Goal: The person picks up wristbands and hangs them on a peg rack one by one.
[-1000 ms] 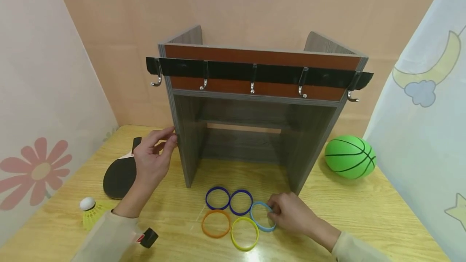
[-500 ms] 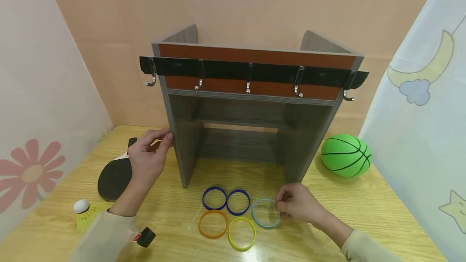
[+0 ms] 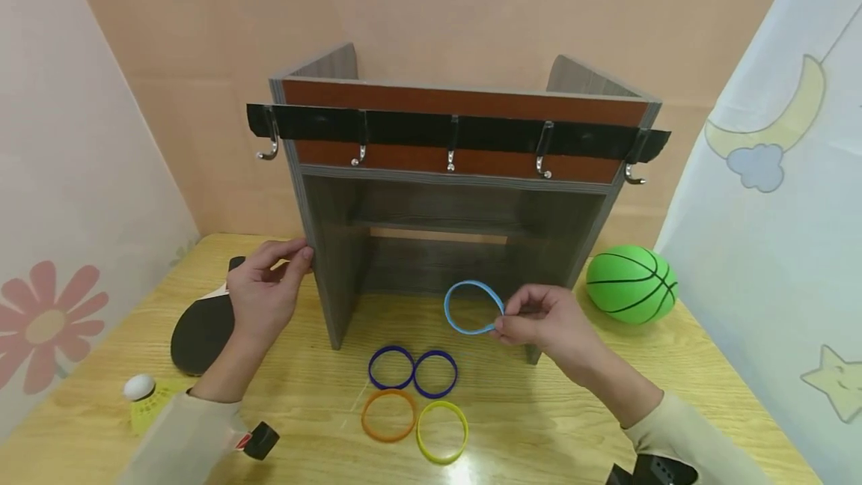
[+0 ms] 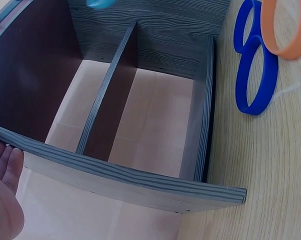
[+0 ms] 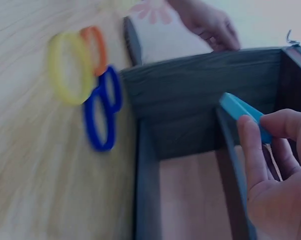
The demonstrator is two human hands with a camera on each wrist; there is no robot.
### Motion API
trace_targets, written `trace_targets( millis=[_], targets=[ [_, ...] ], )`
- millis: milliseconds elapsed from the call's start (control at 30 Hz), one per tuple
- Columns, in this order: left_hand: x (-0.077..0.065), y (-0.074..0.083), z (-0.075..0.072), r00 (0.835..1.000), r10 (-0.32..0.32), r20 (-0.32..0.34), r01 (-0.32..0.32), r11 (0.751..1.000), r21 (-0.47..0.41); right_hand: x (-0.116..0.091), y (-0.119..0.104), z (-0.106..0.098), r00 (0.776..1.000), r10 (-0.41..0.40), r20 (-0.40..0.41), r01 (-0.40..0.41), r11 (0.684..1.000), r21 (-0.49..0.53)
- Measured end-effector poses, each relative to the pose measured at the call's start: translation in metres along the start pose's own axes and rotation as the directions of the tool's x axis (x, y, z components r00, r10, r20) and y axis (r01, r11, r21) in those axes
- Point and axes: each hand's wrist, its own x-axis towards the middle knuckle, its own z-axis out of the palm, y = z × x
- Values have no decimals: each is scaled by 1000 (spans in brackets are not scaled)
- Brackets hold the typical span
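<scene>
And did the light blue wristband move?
Yes, up: in the head view it lay on the table before; now the light blue wristband is in front of the shelf's opening, in the right hand.

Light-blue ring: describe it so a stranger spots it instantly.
Find the grey wood-grain stand with metal hooks. Before its lower opening, the person's right grip pinches the thin light-blue ring. Unlike the orange ring, yellow ring and two dark-blue rings lying on the pale wooden table, it alone is held up.
</scene>
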Motion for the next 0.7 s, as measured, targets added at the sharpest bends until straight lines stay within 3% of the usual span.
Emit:
trace_targets(
  millis=[167, 433, 700],
  targets=[
    [1, 0, -3, 1000, 8, 12, -8, 999, 32, 18, -17, 20, 999, -49, 9, 47, 992, 115],
    [3, 0, -5, 1000, 6, 27, -6, 1000, -28, 44, -50, 61, 995, -77, 61, 63, 976, 210],
    [5, 20, 6, 999, 8, 38, -8, 1000, 1, 61, -70, 89, 983, -152, 99, 116, 947, 301]
  ],
)
